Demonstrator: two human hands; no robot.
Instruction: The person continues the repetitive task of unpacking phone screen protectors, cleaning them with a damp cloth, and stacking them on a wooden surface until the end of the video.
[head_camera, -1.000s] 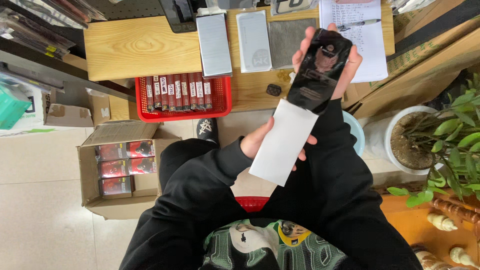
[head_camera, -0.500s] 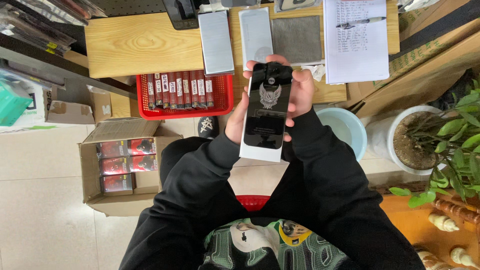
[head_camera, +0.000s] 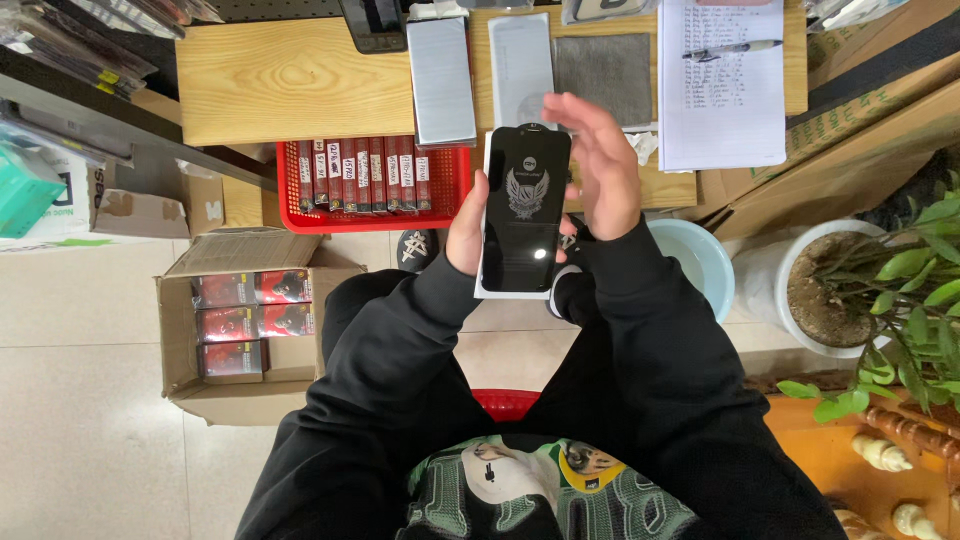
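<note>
A seated person's left hand (head_camera: 466, 232) grips a black glossy screen protector (head_camera: 525, 208) on its white backing card (head_camera: 487, 291), upright above the lap, while the right hand (head_camera: 598, 170), fingers straight and together, rests against its right edge, before a wooden table (head_camera: 290, 80) and red basket (head_camera: 450, 190)

The screen protector (head_camera: 524, 210) stands between the left hand (head_camera: 467, 232) and right hand (head_camera: 600, 170). Beyond it lies the wooden table (head_camera: 280, 80); the basket (head_camera: 370, 180) sits below its edge, the cardboard box (head_camera: 245, 320) further left.
</note>
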